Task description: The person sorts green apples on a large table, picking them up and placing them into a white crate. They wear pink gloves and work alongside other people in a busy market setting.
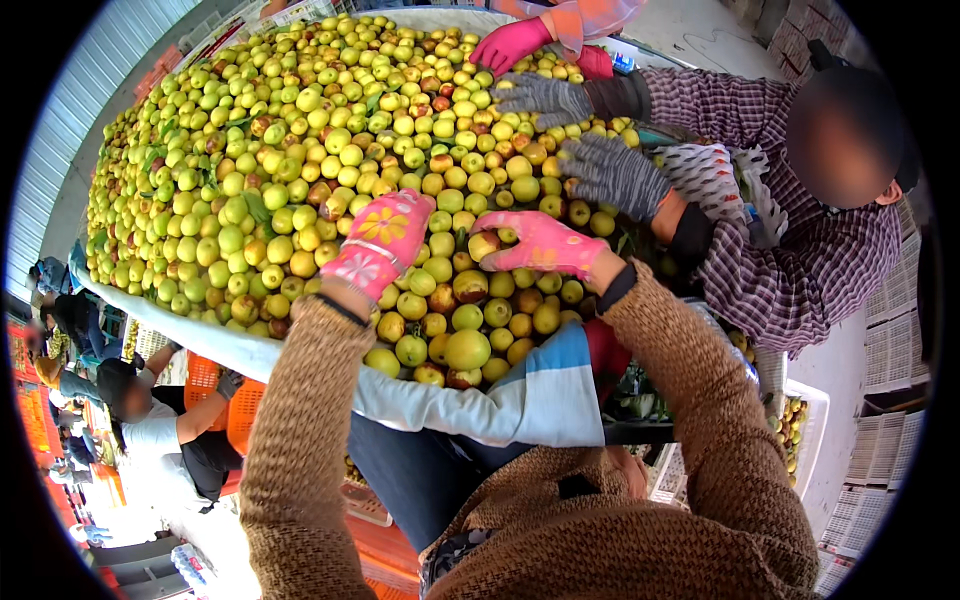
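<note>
Pointing leftward, the right hand point(543, 245) pinches a fruit point(484, 244); the left hand point(380, 245) reaches forward, fingers' state unclear

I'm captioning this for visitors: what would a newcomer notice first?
Probably the great heap of yellow-green fruit, spread from upper left to centre. Next, the person's pink-gloved left hand and right hand, mid-picture. Then a co-worker's grey gloves, toward the upper right.
</note>
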`<state>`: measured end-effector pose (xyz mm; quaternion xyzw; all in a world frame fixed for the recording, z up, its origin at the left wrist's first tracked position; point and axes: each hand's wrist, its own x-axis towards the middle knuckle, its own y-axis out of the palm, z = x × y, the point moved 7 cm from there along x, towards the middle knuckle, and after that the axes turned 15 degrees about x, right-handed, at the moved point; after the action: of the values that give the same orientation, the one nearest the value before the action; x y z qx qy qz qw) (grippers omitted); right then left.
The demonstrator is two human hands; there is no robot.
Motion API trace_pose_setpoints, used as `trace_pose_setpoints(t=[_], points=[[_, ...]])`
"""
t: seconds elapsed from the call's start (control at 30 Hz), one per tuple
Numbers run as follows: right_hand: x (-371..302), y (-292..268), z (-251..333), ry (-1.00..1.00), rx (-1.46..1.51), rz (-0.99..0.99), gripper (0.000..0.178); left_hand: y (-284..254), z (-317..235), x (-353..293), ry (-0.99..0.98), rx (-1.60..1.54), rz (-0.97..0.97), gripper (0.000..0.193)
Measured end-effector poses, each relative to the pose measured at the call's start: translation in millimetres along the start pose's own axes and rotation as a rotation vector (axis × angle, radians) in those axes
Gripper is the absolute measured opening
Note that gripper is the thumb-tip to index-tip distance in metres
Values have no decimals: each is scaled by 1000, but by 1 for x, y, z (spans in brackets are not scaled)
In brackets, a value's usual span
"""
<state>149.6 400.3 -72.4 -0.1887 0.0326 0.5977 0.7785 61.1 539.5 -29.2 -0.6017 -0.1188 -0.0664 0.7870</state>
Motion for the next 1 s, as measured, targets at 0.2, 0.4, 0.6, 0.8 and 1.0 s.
trace_pose_setpoints(t=[0.2,0.4,0.6,0.8,1.0], points=[[-29,-26,-15,-97,1221,-61,48,61,4,30,-151,-49,250,37],[-17,-30,-23,-128,1618,16,48,44,1,14,-182,-515,211,30],[-18,-31,-29,-161,1473,-126,39,38,-22,3,-136,-331,110,34],[-27,-46,-44,-43,1111,-332,38,33,-67,32,44,-203,118,43],[-20,-42,-50,-2,1041,-285,39,48,-87,46,61,-282,345,48]])
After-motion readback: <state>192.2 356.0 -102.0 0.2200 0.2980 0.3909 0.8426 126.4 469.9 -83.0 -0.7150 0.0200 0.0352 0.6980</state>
